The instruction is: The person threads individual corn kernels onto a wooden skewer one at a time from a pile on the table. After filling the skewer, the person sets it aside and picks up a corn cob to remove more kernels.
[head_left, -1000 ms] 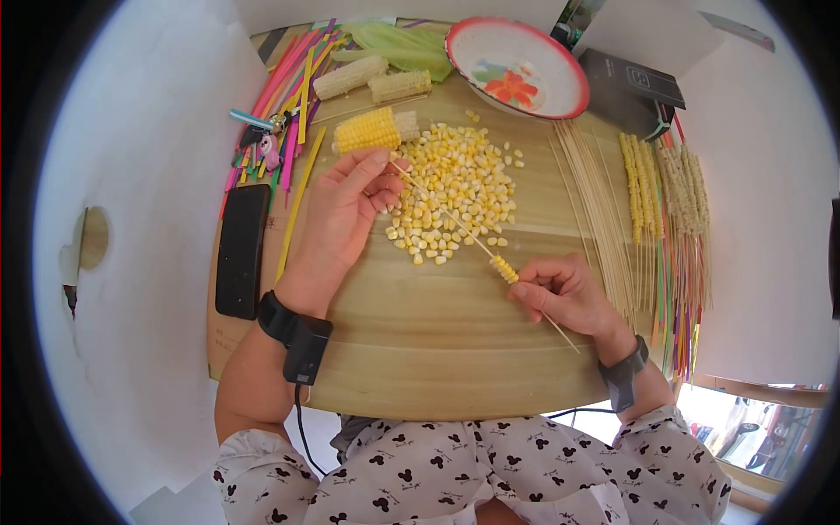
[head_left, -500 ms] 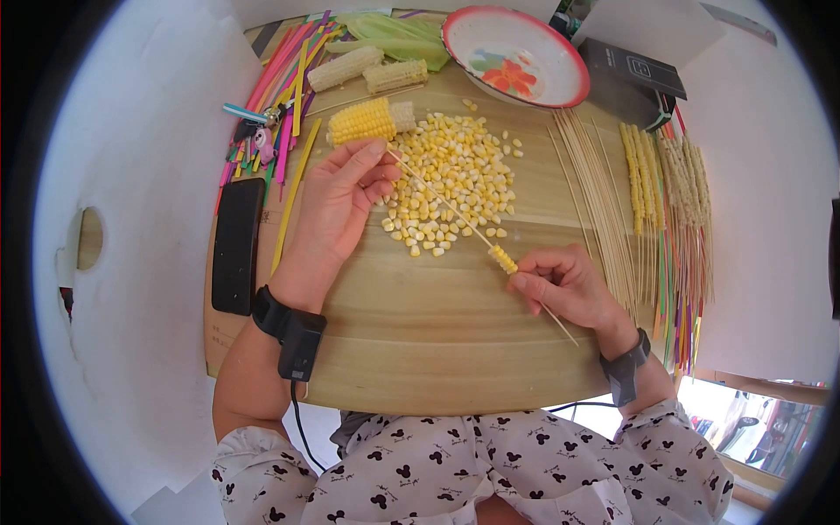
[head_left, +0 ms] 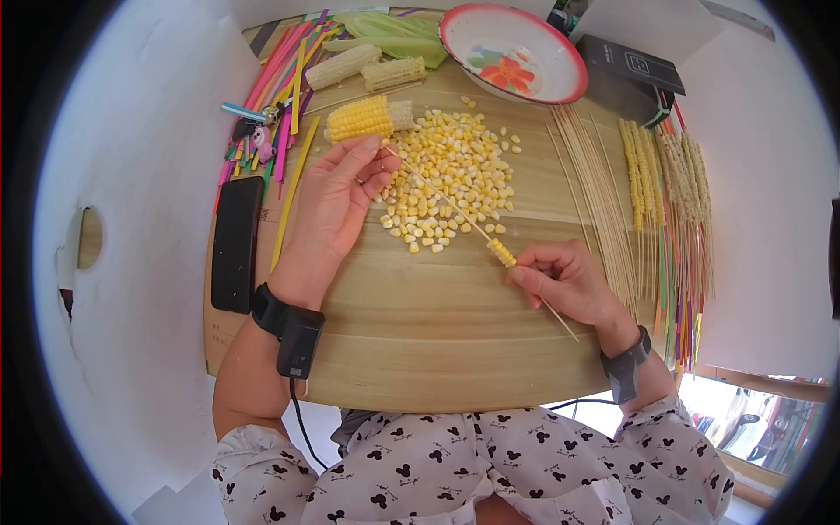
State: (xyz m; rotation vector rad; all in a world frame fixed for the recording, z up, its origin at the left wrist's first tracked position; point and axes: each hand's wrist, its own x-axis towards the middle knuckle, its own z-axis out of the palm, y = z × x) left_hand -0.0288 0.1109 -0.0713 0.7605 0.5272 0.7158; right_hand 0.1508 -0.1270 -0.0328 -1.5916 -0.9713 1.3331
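Note:
A thin wooden skewer (head_left: 442, 194) slants between my two hands, with several yellow corn kernels (head_left: 500, 251) threaded in a short row on its lower part. My right hand (head_left: 560, 278) pinches the skewer just below that row, and its tail sticks out under the fingers. At the upper end, my left hand (head_left: 343, 188) is closed in a pinch at the skewer's tip, with what looks like a corn kernel (head_left: 386, 142) between thumb and finger. Right beside it lie a pile of loose kernels (head_left: 459, 166) and a partly stripped corn cob (head_left: 359, 118).
At the back are bare cobs (head_left: 346, 66), green husks (head_left: 394, 33) and a red-rimmed enamel bowl (head_left: 560, 87). Bare skewers (head_left: 595, 192) and filled skewers (head_left: 643, 175) lie right, near a black box (head_left: 630, 66). Coloured strips (head_left: 271, 79) and a phone (head_left: 237, 245) lie left.
Both hands hold nearly the same pose on the skewer. The whole view has shifted very slightly; the row of kernels looks unchanged.

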